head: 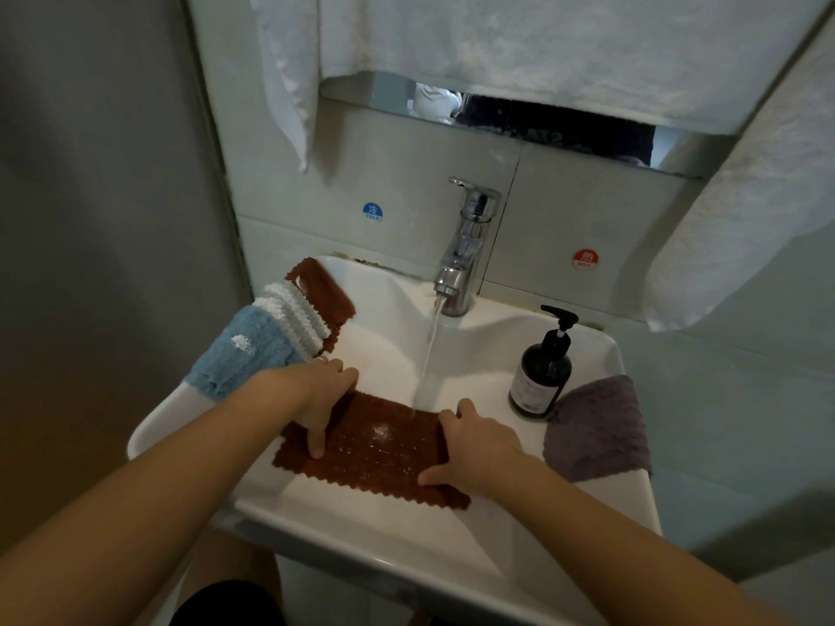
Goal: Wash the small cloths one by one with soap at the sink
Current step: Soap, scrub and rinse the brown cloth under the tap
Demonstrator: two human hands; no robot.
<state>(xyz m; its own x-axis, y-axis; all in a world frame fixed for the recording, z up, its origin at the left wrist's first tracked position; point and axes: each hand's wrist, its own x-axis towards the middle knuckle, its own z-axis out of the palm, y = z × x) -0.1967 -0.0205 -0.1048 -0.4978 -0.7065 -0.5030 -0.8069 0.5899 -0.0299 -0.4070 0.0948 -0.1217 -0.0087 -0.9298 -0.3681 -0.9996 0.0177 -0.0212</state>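
Brown cloth gripped at both edges by left hand and right hand under tap stream; water could be splashed over sink rim.

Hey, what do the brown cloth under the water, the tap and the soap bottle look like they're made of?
Brown cloth: probably microfibre; nubbly waffle texture, zigzag edge. Tap: chrome-plated metal, mirror-bright reflections. Soap bottle: dark glossy plastic or glass, unclear which; black pump.
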